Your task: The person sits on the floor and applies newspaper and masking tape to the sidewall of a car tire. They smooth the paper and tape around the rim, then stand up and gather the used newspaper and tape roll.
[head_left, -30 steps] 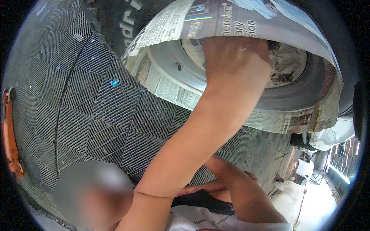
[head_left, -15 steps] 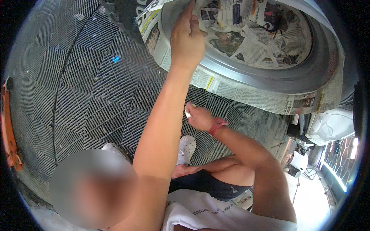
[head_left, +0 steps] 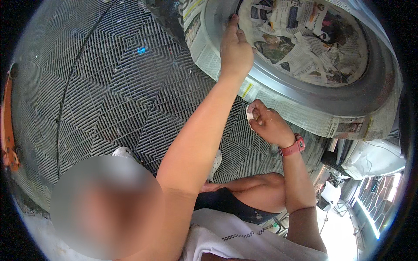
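A silver-grey ring like a wheel rim (head_left: 278,76) fills the upper right, with crumpled newspaper (head_left: 305,56) covering its middle. More newspaper (head_left: 300,115) is wrapped around its outside edge. My left hand (head_left: 237,54) reaches up to the ring's left side, fingers stretched out along the grey surface and holding nothing that shows. Lower down, just off the newspaper edge, my right hand (head_left: 272,124) pinches a small off-white piece (head_left: 249,116) with a rounded edge. Its kind is hard to make out. A red watch (head_left: 292,147) is on my right wrist.
Dark ribbed tiles (head_left: 126,104) cover the floor, with a thin black cable (head_left: 72,82) across them. An orange metal bar (head_left: 8,126) stands at the far left. A white chair (head_left: 329,193) and a barred window (head_left: 379,200) are at the right. A blurred patch hides the lower left.
The view has shifted, moving the ring a little rightward. My right hand has risen closer to the newspaper edge with the off-white piece; my left hand stays on the ring.
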Motion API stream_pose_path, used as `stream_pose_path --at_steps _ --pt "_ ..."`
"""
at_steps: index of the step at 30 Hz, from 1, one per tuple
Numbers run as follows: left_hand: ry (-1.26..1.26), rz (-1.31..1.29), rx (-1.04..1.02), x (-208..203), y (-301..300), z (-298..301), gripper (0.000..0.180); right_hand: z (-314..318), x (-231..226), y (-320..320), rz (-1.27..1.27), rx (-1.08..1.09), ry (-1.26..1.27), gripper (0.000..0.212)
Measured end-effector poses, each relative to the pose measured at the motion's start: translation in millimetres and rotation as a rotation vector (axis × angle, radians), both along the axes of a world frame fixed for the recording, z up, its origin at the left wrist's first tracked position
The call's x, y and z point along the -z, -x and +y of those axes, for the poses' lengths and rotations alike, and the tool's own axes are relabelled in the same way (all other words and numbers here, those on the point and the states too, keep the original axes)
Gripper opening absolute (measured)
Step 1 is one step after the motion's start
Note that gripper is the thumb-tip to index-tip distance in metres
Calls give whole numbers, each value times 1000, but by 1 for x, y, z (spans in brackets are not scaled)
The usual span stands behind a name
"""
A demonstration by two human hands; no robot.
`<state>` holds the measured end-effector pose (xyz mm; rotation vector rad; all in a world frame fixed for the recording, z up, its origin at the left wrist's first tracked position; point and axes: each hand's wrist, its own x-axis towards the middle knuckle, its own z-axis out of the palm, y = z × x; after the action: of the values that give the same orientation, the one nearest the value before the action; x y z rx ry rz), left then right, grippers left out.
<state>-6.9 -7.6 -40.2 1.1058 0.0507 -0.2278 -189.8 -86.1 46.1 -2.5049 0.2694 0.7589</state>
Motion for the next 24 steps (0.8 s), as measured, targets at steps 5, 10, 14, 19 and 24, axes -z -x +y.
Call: stream_pose_path --at_steps 5,10,14,19,24 --pt "128 57 -6 -11 -1 5 46 -10 24 7 88 22 -80 34" --pt "103 134 18 -4 -6 0 44 -5 42 6 179 -39 -68 33" --pt "-96 121 15 4 -2 -6 42 -4 54 6 199 -23 -55 33" --pt "-266 -64 -226 -3 21 -11 43 -11 67 8 167 -75 -64 41" --pt "-339 -150 -328 -10 10 -13 49 -21 83 12 112 -105 -123 46"
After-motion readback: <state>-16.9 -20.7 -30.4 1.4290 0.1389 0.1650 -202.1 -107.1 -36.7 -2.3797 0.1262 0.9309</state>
